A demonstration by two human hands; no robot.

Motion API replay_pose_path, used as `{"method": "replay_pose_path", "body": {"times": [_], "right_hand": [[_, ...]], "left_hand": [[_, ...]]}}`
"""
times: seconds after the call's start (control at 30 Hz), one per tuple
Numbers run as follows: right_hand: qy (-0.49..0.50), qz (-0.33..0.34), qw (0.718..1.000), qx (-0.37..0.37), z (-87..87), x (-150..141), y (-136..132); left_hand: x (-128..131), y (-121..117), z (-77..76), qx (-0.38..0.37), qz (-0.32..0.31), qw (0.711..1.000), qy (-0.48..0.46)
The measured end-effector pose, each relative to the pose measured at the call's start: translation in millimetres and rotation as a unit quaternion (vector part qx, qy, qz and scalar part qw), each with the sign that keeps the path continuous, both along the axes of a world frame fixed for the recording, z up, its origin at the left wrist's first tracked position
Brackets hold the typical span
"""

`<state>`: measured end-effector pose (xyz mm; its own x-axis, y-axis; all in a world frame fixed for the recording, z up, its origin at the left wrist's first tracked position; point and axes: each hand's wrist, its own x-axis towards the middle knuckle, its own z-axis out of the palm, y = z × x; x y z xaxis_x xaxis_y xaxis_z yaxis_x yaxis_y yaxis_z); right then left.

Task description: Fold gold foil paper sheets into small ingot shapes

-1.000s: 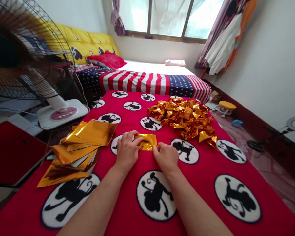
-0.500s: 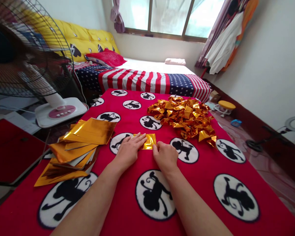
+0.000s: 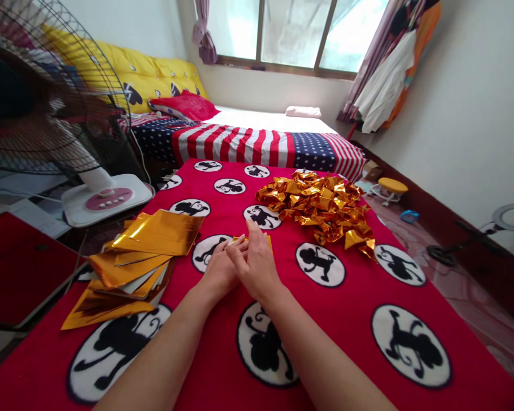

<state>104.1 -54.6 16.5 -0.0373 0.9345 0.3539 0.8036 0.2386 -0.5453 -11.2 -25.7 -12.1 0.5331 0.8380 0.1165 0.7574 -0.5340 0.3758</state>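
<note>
A small folded piece of gold foil (image 3: 266,240) lies on the red blanket (image 3: 351,297), mostly hidden under my hands. My right hand (image 3: 255,262) lies flat on top of it, fingers stretched forward and pressing down. My left hand (image 3: 216,268) sits close beside and partly under the right, its fingertips at the foil's left edge. A stack of flat gold foil sheets (image 3: 141,257) lies to the left of my hands. A pile of folded gold foil pieces (image 3: 321,205) sits farther back on the right.
A standing fan (image 3: 47,114) with a white base (image 3: 107,200) is at the left. Beyond the blanket is a bed with a stars-and-stripes cover (image 3: 257,142). A yellow stool (image 3: 393,185) and a ring light (image 3: 512,220) stand on the floor at right.
My right hand moved left from the foil's right edge and now lies flat over it. The left hand drew back slightly beside it. The foil is now almost covered.
</note>
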Motion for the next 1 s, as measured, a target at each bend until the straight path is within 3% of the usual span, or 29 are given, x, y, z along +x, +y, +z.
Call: {"method": "replay_pose_path", "body": {"times": [0.13, 0.33, 0.63, 1.0], "right_hand": [[0.052, 0.003, 0.995, -0.085, -11.0, -22, 12], [-0.009, -0.014, 0.993, -0.116, -26.9, -3, 18], [-0.182, 0.030, 0.975, -0.123, -35.4, 33, 10], [-0.213, 0.017, 0.970, -0.116, -36.6, 32, 9]], "left_hand": [[-1, 1, -2.1, -0.009, 0.020, 0.999, -0.038], [-4, 2, -5.4, 0.005, -0.004, 0.999, -0.037], [-6, 1, -3.9, -0.002, -0.004, 0.999, 0.040], [-9, -6, -2.5, 0.029, 0.059, 0.994, 0.085]]}}
